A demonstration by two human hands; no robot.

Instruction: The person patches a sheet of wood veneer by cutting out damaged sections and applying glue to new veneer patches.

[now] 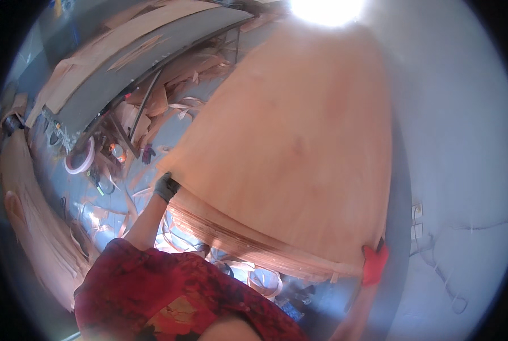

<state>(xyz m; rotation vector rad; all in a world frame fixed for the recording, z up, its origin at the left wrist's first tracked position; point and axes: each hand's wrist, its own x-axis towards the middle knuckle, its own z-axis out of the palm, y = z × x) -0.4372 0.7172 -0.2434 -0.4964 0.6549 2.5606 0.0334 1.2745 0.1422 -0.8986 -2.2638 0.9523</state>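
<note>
A large orange-brown wood veneer sheet point(299, 142) lies over a stack of similar sheets point(225, 230), whose layered near edges show below it. My left hand point(166, 186), in a dark grey glove, is closed on the sheet's near left corner. At the near right corner, my right hand point(373, 264) in a red glove pinches the sheet's edge. Part of the fingers of both hands is hidden by the gloves' angle and the veneer. The sheet's far end fades into bright glare.
A long grey-topped table point(152, 57) with veneer strips stands at the far left. Scraps, a pale ring-shaped object point(80, 161) and an orange-marked bottle point(117, 152) lie on the floor. More veneer point(35, 210) leans at left. A wall with sockets point(417, 210) runs along the right.
</note>
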